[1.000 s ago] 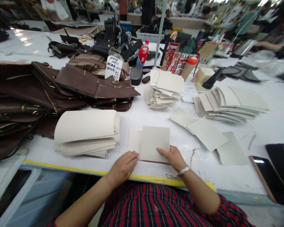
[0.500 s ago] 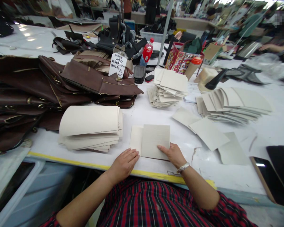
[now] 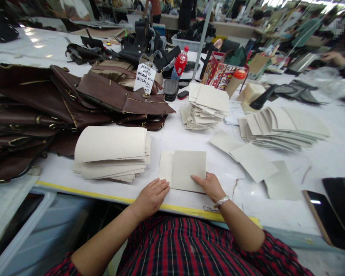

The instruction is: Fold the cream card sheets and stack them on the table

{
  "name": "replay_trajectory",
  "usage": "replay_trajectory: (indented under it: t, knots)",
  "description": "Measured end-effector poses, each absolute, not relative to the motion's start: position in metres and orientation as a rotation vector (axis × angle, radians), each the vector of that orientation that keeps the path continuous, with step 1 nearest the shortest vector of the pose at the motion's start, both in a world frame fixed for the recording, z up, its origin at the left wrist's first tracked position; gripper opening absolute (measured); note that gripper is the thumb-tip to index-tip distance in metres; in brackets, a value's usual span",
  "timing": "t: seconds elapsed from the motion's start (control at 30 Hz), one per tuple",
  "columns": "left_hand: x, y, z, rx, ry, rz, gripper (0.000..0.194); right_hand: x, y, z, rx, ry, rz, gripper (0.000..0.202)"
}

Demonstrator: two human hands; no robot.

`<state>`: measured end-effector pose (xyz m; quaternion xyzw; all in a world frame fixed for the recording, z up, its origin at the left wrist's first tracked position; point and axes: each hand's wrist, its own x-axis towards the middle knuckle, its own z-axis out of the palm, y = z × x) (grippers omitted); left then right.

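In front of me a square grey-beige card lies over a paler cream sheet, whose left part shows. My right hand grips the square card at its lower right corner, thumb on top and fingers hidden beneath. My left hand rests flat, fingers stretched out, its tips on the lower edge of the cream sheet. Left of it is a stack of curved cream sheets. To the right, several loose pale cards lie partly overlapping.
Brown leather bags are heaped at the left. Behind the cards stand a pile of pale pieces, a fanned stack and a red-capped bottle. A phone lies at the right edge. Other people work in the background.
The view has shifted slightly. Both hands keep nearly the same places on the card and sheet.
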<state>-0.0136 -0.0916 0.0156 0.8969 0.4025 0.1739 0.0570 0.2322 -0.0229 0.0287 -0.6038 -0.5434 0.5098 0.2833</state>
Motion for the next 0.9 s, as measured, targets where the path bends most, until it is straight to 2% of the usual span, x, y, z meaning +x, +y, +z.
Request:
replay_trajectory:
  t: [0.17, 0.4, 0.6, 0.9]
  knots:
    - [-0.01, -0.09, 0.02, 2.712, 1.24, 0.477, 0.039, 0.233, -0.023, 0.026, -1.61, -1.462, 1.36, 0.034]
    - [-0.001, -0.083, 0.028, 2.725, 1.287, 0.419, 0.027, 0.235, -0.021, 0.017, -1.62, -1.512, 1.336, 0.036]
    - [0.014, -0.074, 0.023, 2.696, 1.339, 0.556, 0.015, 0.235, -0.017, 0.016, -1.666, -1.531, 1.338, 0.037]
    - [0.022, -0.072, 0.021, 2.63, 1.387, 0.679, 0.016, 0.235, -0.014, 0.018, -1.681, -1.571, 1.367, 0.036]
